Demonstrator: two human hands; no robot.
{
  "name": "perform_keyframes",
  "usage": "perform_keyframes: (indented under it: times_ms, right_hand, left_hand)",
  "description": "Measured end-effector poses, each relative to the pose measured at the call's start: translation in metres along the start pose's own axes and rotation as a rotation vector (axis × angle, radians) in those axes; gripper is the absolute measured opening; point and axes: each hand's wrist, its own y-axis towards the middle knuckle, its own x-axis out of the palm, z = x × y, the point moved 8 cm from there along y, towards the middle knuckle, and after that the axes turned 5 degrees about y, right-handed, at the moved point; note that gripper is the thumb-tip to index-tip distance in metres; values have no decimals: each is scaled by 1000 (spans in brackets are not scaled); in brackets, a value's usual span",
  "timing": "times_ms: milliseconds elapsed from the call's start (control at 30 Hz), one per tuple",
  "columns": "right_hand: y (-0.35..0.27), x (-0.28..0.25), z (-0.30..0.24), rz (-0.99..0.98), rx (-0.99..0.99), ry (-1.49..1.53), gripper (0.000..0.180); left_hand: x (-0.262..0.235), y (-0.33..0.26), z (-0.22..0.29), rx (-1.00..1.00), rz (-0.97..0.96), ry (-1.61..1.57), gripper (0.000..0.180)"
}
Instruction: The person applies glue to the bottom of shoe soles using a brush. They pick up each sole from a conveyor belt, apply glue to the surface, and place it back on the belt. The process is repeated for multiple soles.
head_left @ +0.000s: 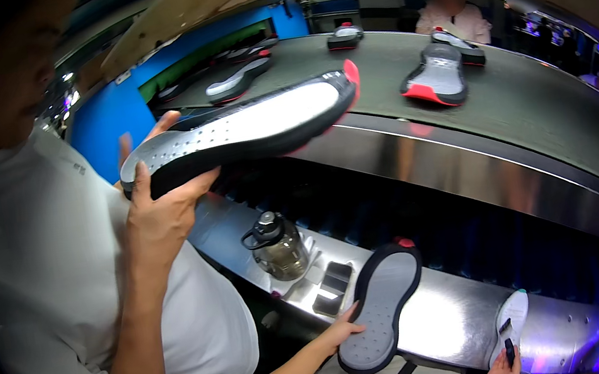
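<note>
My left hand (344,330) grips a shoe sole (389,299) by its edge. The sole has a grey, dimpled inner face, a black rim and a red tip, and is held tilted over my lap. At the lower right, my right hand (503,371) is closed on a small black object (510,352); its exact kind is unclear. Just beyond those fingers is a white sole-shaped piece (518,313), with a dark strip across it. I cannot tell whether my right hand touches that piece.
To my left a co-worker in a white shirt holds a large black-and-white sole (250,124) with both hands. A bottle (278,249) and a phone (333,288) are on the metal ledge (445,313). Several soles lie on the green belt (344,70); another person sits beyond.
</note>
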Motion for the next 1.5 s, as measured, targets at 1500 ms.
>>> perform_keyframes:
  times_ms: [1500]
  right_hand:
    - [-19, 25, 23, -50, 81, 154, 32]
  left_hand:
    - [-3, -4, 23, 71, 3, 232, 60]
